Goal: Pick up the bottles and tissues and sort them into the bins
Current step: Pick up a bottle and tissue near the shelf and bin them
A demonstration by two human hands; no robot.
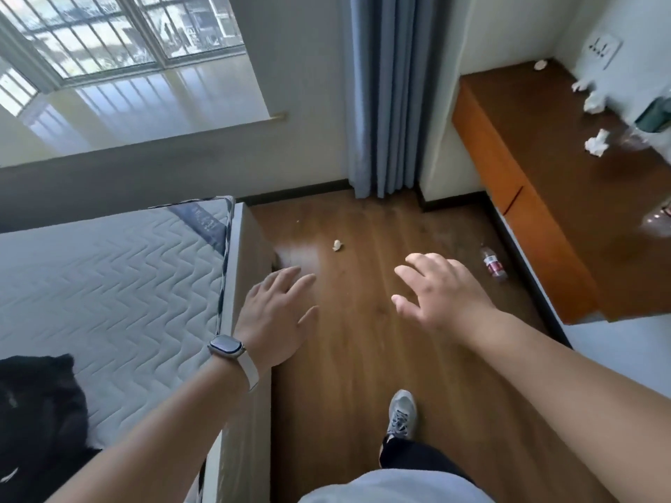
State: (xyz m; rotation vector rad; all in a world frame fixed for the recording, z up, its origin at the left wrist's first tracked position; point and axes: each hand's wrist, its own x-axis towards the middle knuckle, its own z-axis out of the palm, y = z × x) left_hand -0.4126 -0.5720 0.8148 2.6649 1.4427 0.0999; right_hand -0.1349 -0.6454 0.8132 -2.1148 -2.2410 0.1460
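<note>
A clear bottle (493, 265) with a red label is seen lying on its side on the floor; crumpled white tissues (596, 142) are scattered across the desk.

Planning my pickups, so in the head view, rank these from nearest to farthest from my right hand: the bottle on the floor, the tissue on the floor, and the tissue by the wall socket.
From the right hand:
1. Bottle, on the floor to its right.
2. Floor tissue, ahead to the left.
3. Socket tissue, far corner of the wooden counter.
</note>
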